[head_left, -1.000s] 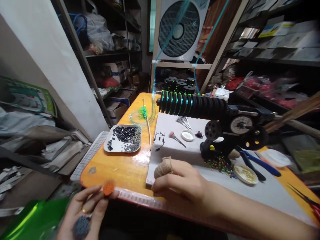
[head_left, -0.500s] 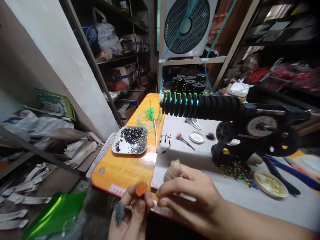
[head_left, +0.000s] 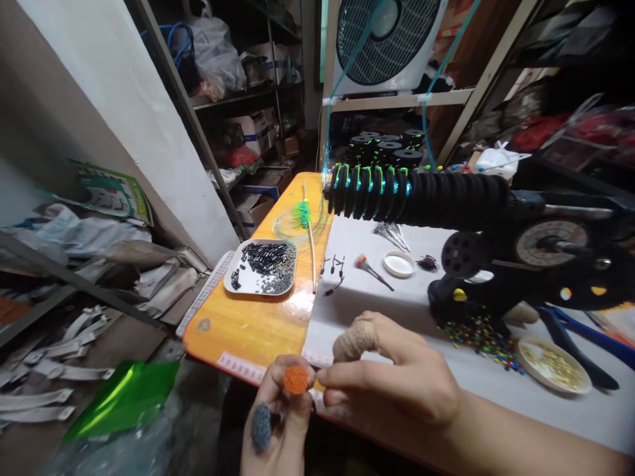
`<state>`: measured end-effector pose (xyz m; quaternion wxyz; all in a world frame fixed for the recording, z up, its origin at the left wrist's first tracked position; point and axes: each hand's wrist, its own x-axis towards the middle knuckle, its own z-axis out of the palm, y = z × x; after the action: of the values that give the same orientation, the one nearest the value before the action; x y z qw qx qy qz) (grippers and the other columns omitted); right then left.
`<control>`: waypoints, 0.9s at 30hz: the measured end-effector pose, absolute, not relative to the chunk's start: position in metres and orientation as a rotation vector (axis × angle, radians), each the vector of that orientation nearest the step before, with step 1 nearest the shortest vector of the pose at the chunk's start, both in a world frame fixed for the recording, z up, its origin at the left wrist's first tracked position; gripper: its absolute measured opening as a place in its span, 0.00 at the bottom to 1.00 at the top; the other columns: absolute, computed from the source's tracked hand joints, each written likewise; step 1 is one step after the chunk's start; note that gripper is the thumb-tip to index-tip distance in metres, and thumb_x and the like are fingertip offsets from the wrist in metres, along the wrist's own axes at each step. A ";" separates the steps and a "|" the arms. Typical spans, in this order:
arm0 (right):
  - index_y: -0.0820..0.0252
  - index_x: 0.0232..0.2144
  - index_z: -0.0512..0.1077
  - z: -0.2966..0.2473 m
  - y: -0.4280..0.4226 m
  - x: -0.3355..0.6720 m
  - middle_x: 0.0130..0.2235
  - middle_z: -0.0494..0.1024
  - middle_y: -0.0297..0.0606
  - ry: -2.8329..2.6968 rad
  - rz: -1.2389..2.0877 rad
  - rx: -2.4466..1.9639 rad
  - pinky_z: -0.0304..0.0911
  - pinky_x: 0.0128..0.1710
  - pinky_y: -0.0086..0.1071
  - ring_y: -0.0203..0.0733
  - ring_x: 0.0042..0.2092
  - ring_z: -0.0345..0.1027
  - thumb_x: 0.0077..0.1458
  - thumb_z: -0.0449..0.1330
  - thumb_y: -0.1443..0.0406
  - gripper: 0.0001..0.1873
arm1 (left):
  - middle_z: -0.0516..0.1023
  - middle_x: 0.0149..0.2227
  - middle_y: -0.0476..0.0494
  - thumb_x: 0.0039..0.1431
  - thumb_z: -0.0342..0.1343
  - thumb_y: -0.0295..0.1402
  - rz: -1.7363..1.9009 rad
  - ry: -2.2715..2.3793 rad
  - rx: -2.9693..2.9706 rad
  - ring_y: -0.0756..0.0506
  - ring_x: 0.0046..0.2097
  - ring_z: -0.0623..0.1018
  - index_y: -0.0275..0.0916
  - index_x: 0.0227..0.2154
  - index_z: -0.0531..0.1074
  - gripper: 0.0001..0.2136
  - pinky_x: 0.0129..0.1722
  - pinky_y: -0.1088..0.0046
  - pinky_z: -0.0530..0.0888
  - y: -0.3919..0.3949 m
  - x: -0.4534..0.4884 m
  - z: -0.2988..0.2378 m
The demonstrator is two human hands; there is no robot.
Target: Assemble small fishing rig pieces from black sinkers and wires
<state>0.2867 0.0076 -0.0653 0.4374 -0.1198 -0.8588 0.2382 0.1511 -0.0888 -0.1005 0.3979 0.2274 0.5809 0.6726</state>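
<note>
My left hand (head_left: 285, 426) is closed around a thin bundle with a round, bristly orange end (head_left: 296, 381), pinched upright between thumb and fingers. A second bundle with a fuzzy blue-grey end (head_left: 261, 428) sticks out lower down in the same hand. Right beside the orange end is my right hand (head_left: 404, 377), its thumb and fingertips pressed together. Whatever it pinches, if anything, is too small to make out. Tan tape (head_left: 358, 338) wraps one of its fingers. Both hands are over the table's front edge.
A white tray (head_left: 231, 278) of small black and grey pieces stands left. Behind the hands lie an orange-tipped bundle (head_left: 370, 269) and a small white dish (head_left: 399, 264). A black ribbed roller machine (head_left: 461, 198) fills the right, near scattered coloured beads (head_left: 481, 337) and a saucer (head_left: 578, 389).
The fingertips of my right hand have come closer to the orange end. That end now faces the camera more squarely and looks more compact. The whole view has shifted slightly.
</note>
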 end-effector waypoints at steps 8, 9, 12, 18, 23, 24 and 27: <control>0.66 0.39 0.81 -0.058 0.002 0.285 0.32 0.77 0.41 -2.047 0.901 -0.365 0.64 0.33 0.29 0.38 0.35 0.67 0.58 0.65 0.73 0.06 | 0.79 0.26 0.48 0.47 0.69 0.50 1.594 1.370 0.576 0.44 0.33 0.79 0.42 0.29 0.79 0.17 0.34 0.75 0.74 -0.092 0.155 -0.101; 0.67 0.38 0.81 -0.057 0.001 0.284 0.31 0.77 0.42 -2.031 0.932 -0.382 0.63 0.33 0.29 0.38 0.35 0.68 0.58 0.65 0.73 0.06 | 0.79 0.26 0.48 0.48 0.68 0.51 1.592 1.388 0.600 0.45 0.33 0.79 0.42 0.29 0.78 0.17 0.34 0.75 0.73 -0.092 0.154 -0.101; 0.67 0.34 0.81 -0.054 -0.002 0.282 0.29 0.76 0.40 -1.999 0.987 -0.446 0.63 0.31 0.28 0.36 0.34 0.68 0.57 0.64 0.74 0.05 | 0.78 0.26 0.48 0.50 0.66 0.52 1.619 1.472 0.698 0.47 0.32 0.77 0.42 0.28 0.78 0.17 0.34 0.77 0.73 -0.094 0.152 -0.099; 0.64 0.30 0.79 -0.048 -0.006 0.280 0.28 0.75 0.37 -2.019 0.982 -0.505 0.62 0.30 0.27 0.35 0.32 0.67 0.55 0.63 0.75 0.05 | 0.77 0.25 0.51 0.47 0.70 0.49 1.735 1.477 0.690 0.49 0.30 0.76 0.43 0.25 0.77 0.15 0.32 0.80 0.72 -0.093 0.160 -0.091; 0.65 0.34 0.79 -0.052 -0.007 0.281 0.30 0.76 0.39 -2.079 0.883 -0.388 0.64 0.32 0.30 0.38 0.34 0.68 0.56 0.63 0.76 0.06 | 0.74 0.22 0.52 0.48 0.70 0.47 1.859 1.358 0.519 0.52 0.26 0.73 0.41 0.21 0.76 0.16 0.27 0.83 0.71 -0.094 0.160 -0.089; 0.65 0.35 0.80 -0.053 -0.007 0.282 0.31 0.77 0.40 -2.105 0.855 -0.362 0.64 0.33 0.30 0.38 0.35 0.68 0.56 0.63 0.76 0.07 | 0.73 0.21 0.52 0.49 0.70 0.46 1.883 1.356 0.514 0.52 0.25 0.73 0.41 0.21 0.75 0.15 0.27 0.83 0.71 -0.095 0.157 -0.090; 0.64 0.37 0.79 -0.053 -0.007 0.283 0.33 0.77 0.41 -2.154 0.764 -0.355 0.65 0.35 0.31 0.39 0.36 0.69 0.57 0.63 0.76 0.08 | 0.74 0.23 0.51 0.51 0.69 0.44 1.987 1.414 0.598 0.51 0.26 0.73 0.41 0.23 0.75 0.14 0.26 0.81 0.70 -0.096 0.148 -0.095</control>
<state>0.2831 -0.0066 -0.0527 0.4025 -0.1404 -0.8526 0.3024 0.1484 -0.0962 -0.0955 0.3099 0.2266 0.5353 0.7524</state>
